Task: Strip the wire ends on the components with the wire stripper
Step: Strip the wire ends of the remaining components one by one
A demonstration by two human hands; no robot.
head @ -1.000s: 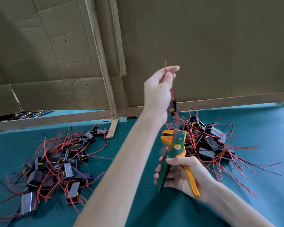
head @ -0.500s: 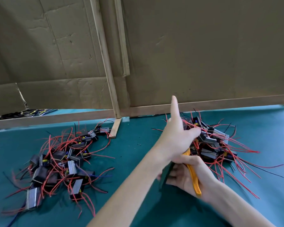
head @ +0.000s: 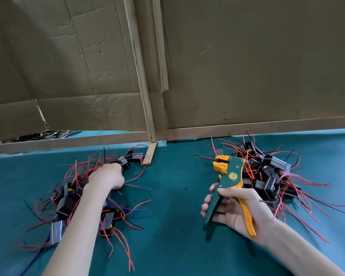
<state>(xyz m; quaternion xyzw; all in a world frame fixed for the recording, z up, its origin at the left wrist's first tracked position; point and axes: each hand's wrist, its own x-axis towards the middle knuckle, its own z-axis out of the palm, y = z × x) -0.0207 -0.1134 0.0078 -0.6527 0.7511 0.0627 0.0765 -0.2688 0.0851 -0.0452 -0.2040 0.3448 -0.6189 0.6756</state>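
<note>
Fingers point(head: 207, 200) of the right hand point(head: 233, 211) curl round the green handle of the wire stripper point(head: 229, 176). The thumb lies across the top and the orange handle runs along the palm toward 5 o'clock. We see the tool's orange-and-green head pointing to 12 o'clock, above the fingers and apart from any wire. Just beyond it, at 2 o'clock from the hand, lies the right pile of components point(head: 269, 176), its red and black leads fanning out over the green cloth point(head: 177, 220).

At 9 o'clock across the cloth, the left hand point(head: 106, 177) rests knuckles-up on the far edge of the left pile of components point(head: 66, 206). Its fingers are buried among the red wires, and we cannot tell whether they grip anything. Dark specks point(head: 177, 174) dot the cloth between the two piles. At 12 o'clock a cardboard wall point(head: 247, 66) stands behind the table, with a wooden batten point(head: 141, 80) running up it.
</note>
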